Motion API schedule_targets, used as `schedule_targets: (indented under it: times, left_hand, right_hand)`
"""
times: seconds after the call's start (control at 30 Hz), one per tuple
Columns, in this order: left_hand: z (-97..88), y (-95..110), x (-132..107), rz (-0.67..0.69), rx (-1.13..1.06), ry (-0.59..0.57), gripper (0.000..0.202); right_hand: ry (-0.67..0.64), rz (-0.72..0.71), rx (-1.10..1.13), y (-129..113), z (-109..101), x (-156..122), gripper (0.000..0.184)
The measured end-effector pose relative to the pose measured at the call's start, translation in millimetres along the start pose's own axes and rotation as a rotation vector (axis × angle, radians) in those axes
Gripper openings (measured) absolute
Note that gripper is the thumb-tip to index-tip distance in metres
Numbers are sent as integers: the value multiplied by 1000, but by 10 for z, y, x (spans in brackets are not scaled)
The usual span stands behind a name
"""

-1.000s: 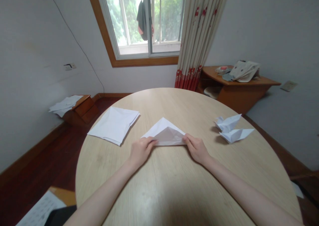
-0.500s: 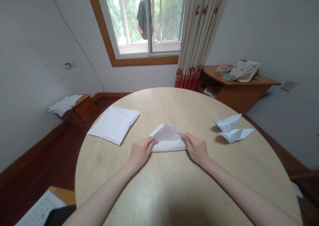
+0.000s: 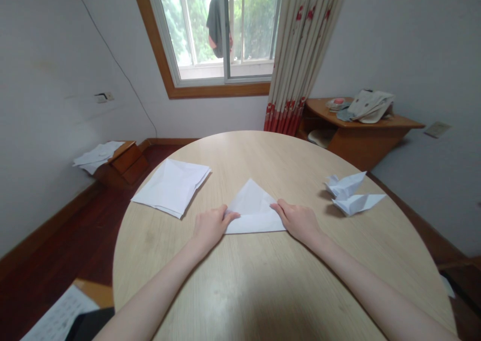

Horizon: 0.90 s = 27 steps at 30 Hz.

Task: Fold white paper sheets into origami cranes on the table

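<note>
A folded sheet of white paper (image 3: pixel 252 216) lies in the middle of the round table, its tip pointing away from me and a straight folded band along its near edge. My left hand (image 3: pixel 214 224) pinches the left end of this band, thumb on top. At the right end, my right hand (image 3: pixel 298 219) grips it the same way; the fingers under the paper are hidden. To the right sit two folded paper birds (image 3: pixel 355 203), close together. On the left lies a stack of white paper sheets (image 3: pixel 171 187).
The round wooden table (image 3: pixel 240 281) has a curved edge all around. Behind it stand a wooden desk (image 3: pixel 361 125) with a bag on top, a curtain (image 3: pixel 296 65) and a window. A low wooden cabinet (image 3: pixel 130 163) with papers is at the left.
The folded sheet has flattened, and its far tip now shows as a clean point. Both hands keep their hold at its ends, slightly farther apart. The birds and stack stay put.
</note>
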<state>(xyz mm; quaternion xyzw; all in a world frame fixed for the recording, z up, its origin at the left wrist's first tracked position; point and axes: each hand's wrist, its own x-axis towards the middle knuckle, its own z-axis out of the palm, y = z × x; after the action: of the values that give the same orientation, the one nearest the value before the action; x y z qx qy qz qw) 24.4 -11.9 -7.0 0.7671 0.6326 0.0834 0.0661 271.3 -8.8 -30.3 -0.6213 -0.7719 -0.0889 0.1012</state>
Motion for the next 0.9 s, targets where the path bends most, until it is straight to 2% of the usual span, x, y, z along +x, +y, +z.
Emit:
schedule_targets:
  times: [0.23, 0.47, 0.63, 0.83, 0.9]
  left_hand:
    - [-17, -20, 23, -1, 63, -34, 49]
    - [-60, -84, 45, 45, 67, -52, 47]
    - [-72, -96, 22, 99, 102, -28, 36]
    - [44, -60, -6, 310, 211, 205, 14]
    - [97, -45, -13, 405, 183, 230, 18]
  right_hand:
    - [-134, 76, -72, 18, -79, 40, 40]
    - [-166, 102, -120, 7, -113, 55, 41]
    - [-59, 53, -141, 4, -82, 24, 41]
    - [97, -29, -160, -16, -41, 17, 30]
    - [134, -56, -148, -34, -40, 15, 24]
